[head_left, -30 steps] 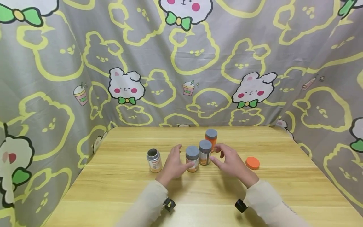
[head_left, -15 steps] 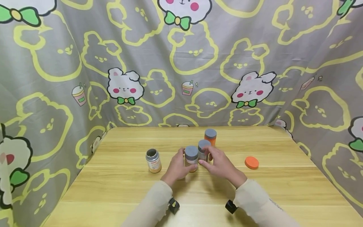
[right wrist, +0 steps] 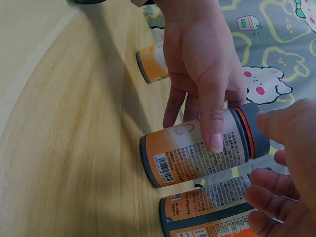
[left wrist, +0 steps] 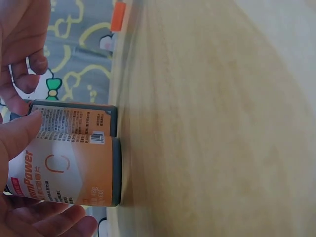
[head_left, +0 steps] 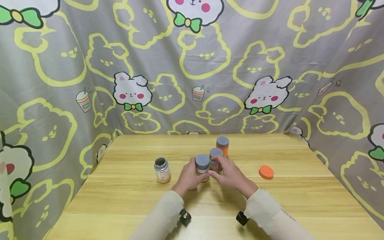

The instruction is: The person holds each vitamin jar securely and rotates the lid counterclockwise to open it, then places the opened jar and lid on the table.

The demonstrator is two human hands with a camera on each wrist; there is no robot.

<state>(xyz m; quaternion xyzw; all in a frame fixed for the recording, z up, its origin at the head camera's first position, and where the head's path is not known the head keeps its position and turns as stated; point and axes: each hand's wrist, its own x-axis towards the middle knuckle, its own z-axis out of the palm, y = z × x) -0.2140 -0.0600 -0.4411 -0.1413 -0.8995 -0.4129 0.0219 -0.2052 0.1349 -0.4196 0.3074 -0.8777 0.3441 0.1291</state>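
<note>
My left hand (head_left: 189, 177) grips a supplement bottle (left wrist: 74, 170) with a grey lid and an orange-and-white label, standing upright on the table; its thumb lies across the label. At this bottle's lid (right wrist: 254, 129), my right hand (head_left: 229, 175) touches with the thumb, its fingers loosely bent beside a second grey-lidded bottle (right wrist: 212, 207) close behind. An orange bottle (head_left: 222, 148) with a grey lid stands farther back, partly hidden by the second one. To the left is an uncapped bottle (head_left: 163, 172) with a dark mouth.
A loose orange lid (head_left: 266, 172) lies on the wooden table (head_left: 126, 206) to the right of the bottles. Behind and beside the table hangs a grey curtain (head_left: 168, 96) with cartoon animals.
My left hand has closed round the front bottle. The right hand has come leftward from beside the second bottle, bringing its thumb to the front bottle's lid.
</note>
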